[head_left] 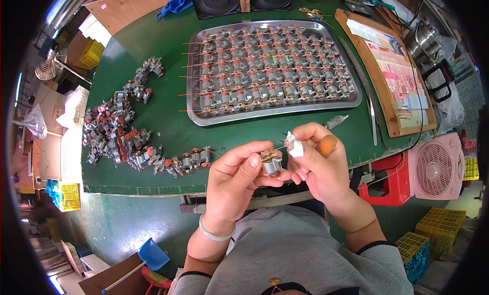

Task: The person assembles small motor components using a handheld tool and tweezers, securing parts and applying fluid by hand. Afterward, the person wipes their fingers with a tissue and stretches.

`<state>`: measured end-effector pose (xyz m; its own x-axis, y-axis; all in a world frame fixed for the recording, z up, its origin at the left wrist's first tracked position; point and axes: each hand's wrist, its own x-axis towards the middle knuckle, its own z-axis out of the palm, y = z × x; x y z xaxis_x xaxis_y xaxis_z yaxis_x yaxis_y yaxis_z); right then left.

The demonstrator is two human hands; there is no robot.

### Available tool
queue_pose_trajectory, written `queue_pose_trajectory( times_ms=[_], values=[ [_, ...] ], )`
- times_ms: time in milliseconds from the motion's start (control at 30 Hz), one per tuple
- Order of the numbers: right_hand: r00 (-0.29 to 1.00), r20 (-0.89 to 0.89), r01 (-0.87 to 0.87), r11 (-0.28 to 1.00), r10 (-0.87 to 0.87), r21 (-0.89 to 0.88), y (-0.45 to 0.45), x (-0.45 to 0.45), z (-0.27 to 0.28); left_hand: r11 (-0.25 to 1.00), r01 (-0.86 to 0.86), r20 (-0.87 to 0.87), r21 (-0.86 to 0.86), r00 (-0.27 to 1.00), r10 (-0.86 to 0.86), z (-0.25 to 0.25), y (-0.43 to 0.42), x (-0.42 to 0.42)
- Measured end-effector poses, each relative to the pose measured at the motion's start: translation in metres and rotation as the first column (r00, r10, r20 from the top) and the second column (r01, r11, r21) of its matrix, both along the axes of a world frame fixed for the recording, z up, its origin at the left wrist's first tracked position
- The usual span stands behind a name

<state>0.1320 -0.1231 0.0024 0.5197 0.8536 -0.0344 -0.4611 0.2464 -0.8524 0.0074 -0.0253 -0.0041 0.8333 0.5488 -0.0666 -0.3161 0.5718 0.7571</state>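
My left hand [232, 175] pinches a small electric motor part [272, 165], with a grey metal body and copper-coloured windings, between thumb and fingers. Close beside it, my right hand [326, 170] is closed around a tool with a rounded orange-brown handle [326, 145]. A thin metal tip points from that hand toward the motor part; I cannot tell whether it touches. White material [295, 146], a scrap or a finger wrapping, shows at the right fingertips. Beyond both hands lies a metal tray [204, 121] bearing rows of similar motor parts [272, 77] strung with red-orange wires.
A heap of motor parts [114, 127] spreads over the left of the green table [165, 101]. On the right lie a long metal strip [373, 123] and a wooden board [430, 126] with papers. Two black fans [216, 1] stand at the back; a pink fan [437, 165] is lower right.
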Motion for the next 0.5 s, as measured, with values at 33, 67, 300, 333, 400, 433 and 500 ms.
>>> queue_pose_trajectory(
  times_ms=[33,67,300,333,400,433,500],
  values=[
    [1.0,0.013,0.005,1.0,-0.005,-0.005,0.001,-0.001,0.001,1.0,-0.002,-0.005,0.002,1.0,0.002,0.0,0.0,0.0],
    [1.0,0.027,0.01,1.0,-0.009,-0.016,0.001,-0.002,0.004,1.0,-0.002,-0.003,0.001,1.0,0.002,0.0,0.0,0.001],
    [0.998,0.001,0.069,0.998,-0.069,0.0,-0.002,-0.001,0.001,1.0,0.031,0.034,0.005,0.999,-0.031,0.001,0.003,-0.001],
    [0.997,-0.011,0.077,0.997,-0.077,0.024,-0.003,-0.001,-0.001,0.999,0.051,0.053,0.005,0.997,-0.051,0.001,0.004,-0.002],
    [0.997,0.018,0.074,0.997,-0.074,-0.016,-0.006,-0.001,0.002,0.999,0.044,0.046,-0.009,0.998,-0.044,0.002,0.004,-0.001],
    [0.996,0.08,0.053,0.998,-0.05,-0.046,-0.009,-0.002,0.002,0.999,0.041,0.042,-0.016,0.998,-0.04,0.003,0.004,-0.001],
    [0.979,0.203,0.011,0.992,0.015,-0.126,-0.013,-0.008,0.006,0.999,0.014,0.038,-0.037,0.999,-0.012,0.0,0.004,0.001]
  ],
)
